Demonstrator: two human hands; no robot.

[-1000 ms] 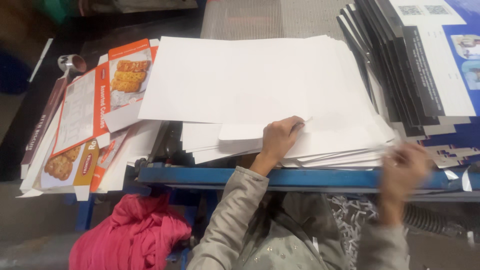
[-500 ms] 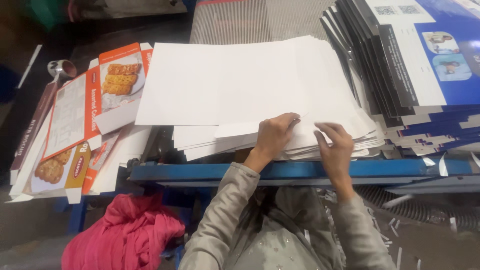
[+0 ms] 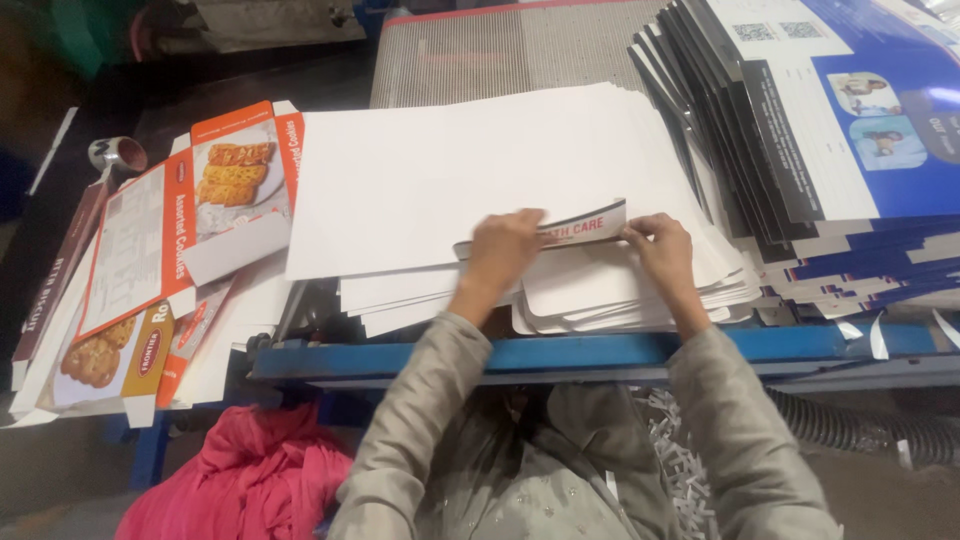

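— What are my hands on?

— Left hand (image 3: 503,243) and right hand (image 3: 660,247) each have a grip pinched on the near edge of one sheet (image 3: 590,222), lifting it off the white stack (image 3: 450,180) so its printed underside shows.

— Where's the stack?

— On the blue bench (image 3: 560,352), right before me. Printed blue boards (image 3: 850,130) are piled beside it at right.

— Any boxes?

— Only flattened cookie cartons (image 3: 160,260) at left; they hold nothing. Pink cloth (image 3: 240,480) lies below.

My one head camera looks steeply down, close over my forearms, onto the blue table edge (image 3: 600,352) and paper stack (image 3: 480,170).
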